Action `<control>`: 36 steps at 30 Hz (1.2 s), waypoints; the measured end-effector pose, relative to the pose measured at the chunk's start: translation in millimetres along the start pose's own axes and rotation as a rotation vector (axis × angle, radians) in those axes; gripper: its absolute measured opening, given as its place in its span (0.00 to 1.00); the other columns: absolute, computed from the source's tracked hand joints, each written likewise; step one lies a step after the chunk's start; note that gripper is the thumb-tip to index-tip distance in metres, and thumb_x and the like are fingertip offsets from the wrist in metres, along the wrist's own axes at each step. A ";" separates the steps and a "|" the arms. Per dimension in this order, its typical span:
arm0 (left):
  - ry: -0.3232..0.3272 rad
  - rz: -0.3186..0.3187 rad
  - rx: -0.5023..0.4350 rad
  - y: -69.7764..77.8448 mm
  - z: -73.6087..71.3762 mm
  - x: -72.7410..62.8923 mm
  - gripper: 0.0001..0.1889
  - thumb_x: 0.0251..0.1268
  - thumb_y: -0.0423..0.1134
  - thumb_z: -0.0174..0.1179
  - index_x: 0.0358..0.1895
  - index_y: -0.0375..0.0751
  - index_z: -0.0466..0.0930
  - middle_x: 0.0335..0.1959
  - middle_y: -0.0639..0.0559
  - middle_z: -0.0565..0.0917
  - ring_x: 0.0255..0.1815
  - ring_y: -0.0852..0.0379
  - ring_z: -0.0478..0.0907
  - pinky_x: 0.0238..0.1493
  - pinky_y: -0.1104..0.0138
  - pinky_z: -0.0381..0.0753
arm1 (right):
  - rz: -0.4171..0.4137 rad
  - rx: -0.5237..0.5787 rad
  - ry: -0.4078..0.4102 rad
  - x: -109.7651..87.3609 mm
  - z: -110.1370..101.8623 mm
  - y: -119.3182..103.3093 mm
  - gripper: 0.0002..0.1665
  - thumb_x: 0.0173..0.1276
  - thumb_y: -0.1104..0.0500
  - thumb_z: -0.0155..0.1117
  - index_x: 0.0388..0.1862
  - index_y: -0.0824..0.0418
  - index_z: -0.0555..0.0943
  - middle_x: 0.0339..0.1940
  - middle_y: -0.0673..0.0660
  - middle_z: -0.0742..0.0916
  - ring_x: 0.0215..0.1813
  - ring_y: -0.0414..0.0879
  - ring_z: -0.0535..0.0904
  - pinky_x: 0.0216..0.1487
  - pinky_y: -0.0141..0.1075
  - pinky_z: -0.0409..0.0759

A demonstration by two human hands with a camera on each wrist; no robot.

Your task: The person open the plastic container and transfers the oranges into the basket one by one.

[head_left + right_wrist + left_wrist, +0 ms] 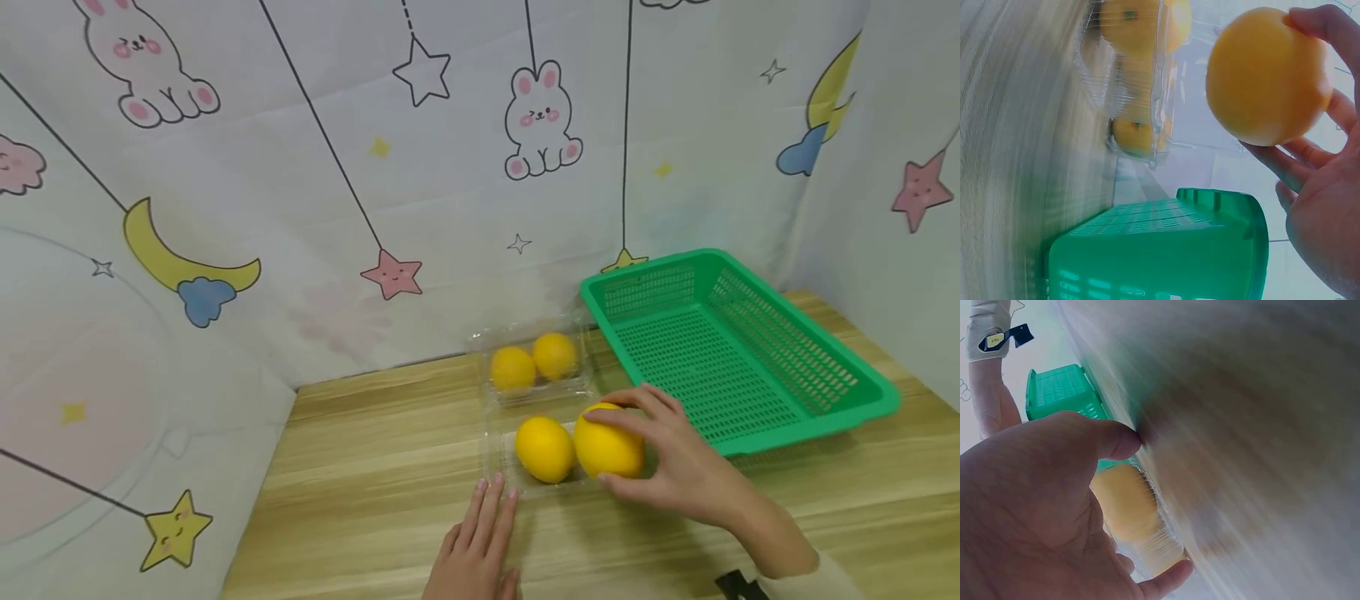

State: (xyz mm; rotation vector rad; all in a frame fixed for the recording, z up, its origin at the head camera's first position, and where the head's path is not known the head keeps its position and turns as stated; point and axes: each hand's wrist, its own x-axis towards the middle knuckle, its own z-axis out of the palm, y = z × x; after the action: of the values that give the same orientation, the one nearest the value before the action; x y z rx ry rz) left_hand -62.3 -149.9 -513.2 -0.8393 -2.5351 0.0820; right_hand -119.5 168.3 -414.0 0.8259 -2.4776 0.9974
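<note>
Right hand (pixel 671 462): a yellow fruit (pixel 609 443) is gripped between thumb and fingertips
Yellow fruit: held below and right of the frame's centre, beside three other fruits (pixel 543 450)
Left hand (pixel 476 546): fingers stretched straight, laid at the bottom centre near the clear container (pixel 540 398)
Clear container: set at the lower centre, the three others held in it
Green basket (pixel 697 367): placed on the worktop (pixel 360 467), right side of the frame
</note>
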 end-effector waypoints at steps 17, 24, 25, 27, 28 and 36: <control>0.031 0.014 0.031 3.5 6.5 2.9 0.58 0.46 0.59 0.74 0.83 0.41 0.59 0.84 0.43 0.62 0.80 0.47 0.62 0.48 0.65 0.82 | 0.066 0.040 0.079 -4.7 -11.2 6.5 0.38 0.54 0.57 0.84 0.65 0.40 0.83 0.65 0.54 0.79 0.68 0.66 0.66 0.60 0.67 0.57; -0.002 0.002 0.011 4.3 6.0 3.2 0.58 0.50 0.59 0.73 0.84 0.41 0.56 0.85 0.43 0.61 0.83 0.49 0.54 0.48 0.63 0.83 | 0.052 0.008 0.108 -5.0 -18.8 8.7 0.42 0.53 0.61 0.85 0.67 0.42 0.82 0.67 0.54 0.77 0.62 0.54 0.76 0.45 0.46 0.83; -0.005 -0.002 0.009 4.2 6.0 2.6 0.58 0.50 0.59 0.73 0.84 0.42 0.56 0.85 0.43 0.61 0.85 0.50 0.50 0.48 0.63 0.83 | 0.048 0.004 0.113 -4.5 -19.3 9.2 0.42 0.52 0.62 0.85 0.67 0.43 0.82 0.67 0.54 0.77 0.62 0.54 0.76 0.45 0.45 0.83; -0.011 -0.011 0.005 4.0 6.4 1.3 0.59 0.50 0.59 0.73 0.85 0.42 0.55 0.85 0.43 0.60 0.88 0.52 0.42 0.49 0.62 0.83 | 0.043 -0.004 0.124 -3.4 -20.3 10.5 0.42 0.52 0.62 0.85 0.67 0.43 0.82 0.67 0.54 0.77 0.61 0.55 0.76 0.45 0.45 0.83; -0.009 -0.015 0.004 3.8 6.6 0.8 0.59 0.50 0.59 0.73 0.85 0.42 0.55 0.85 0.43 0.60 0.88 0.52 0.38 0.49 0.62 0.83 | 0.042 -0.007 0.126 -2.8 -20.7 11.0 0.42 0.52 0.62 0.85 0.67 0.43 0.82 0.67 0.54 0.77 0.61 0.55 0.77 0.45 0.45 0.83; 0.043 -0.011 0.027 1.7 5.4 0.6 0.59 0.45 0.58 0.74 0.83 0.42 0.58 0.84 0.43 0.61 0.84 0.50 0.49 0.47 0.63 0.81 | 0.050 -0.003 0.138 -2.4 -28.6 15.0 0.41 0.52 0.64 0.85 0.66 0.46 0.83 0.68 0.56 0.76 0.60 0.55 0.77 0.45 0.40 0.84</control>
State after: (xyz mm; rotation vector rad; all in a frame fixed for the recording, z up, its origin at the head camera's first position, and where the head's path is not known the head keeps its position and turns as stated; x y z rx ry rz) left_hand -64.2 -147.7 -518.0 -0.8086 -2.4929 0.0941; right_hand -124.3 198.3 -403.1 0.6738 -2.3928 1.0306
